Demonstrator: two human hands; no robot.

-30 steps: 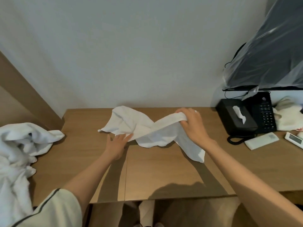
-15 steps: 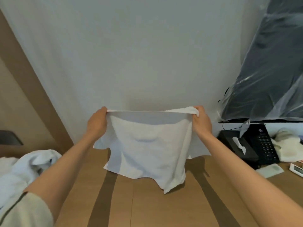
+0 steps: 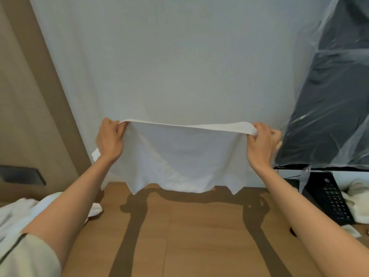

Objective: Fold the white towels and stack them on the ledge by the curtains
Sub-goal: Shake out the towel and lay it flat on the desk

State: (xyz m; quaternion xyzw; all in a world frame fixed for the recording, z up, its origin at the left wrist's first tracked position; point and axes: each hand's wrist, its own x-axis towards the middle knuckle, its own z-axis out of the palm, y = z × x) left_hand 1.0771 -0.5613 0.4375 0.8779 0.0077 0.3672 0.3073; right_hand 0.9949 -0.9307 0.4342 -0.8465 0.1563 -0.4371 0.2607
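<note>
Held spread by its top corners: thin white cloth towel (image 3: 179,156), pinched in clenched left hand (image 3: 109,140) and right hand (image 3: 259,144). Hanging over brown wooden bench (image 3: 199,236); contact undetermined.

The hands (image 3: 109,139) (image 3: 259,145) lifted the towel (image 3: 179,156) and spread it wide

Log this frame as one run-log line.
stage: unfolded | left hand: grips white towel top-left corner | right hand: grips top-right corner | towel: stretched between hands, hanging over wooden desk
</note>
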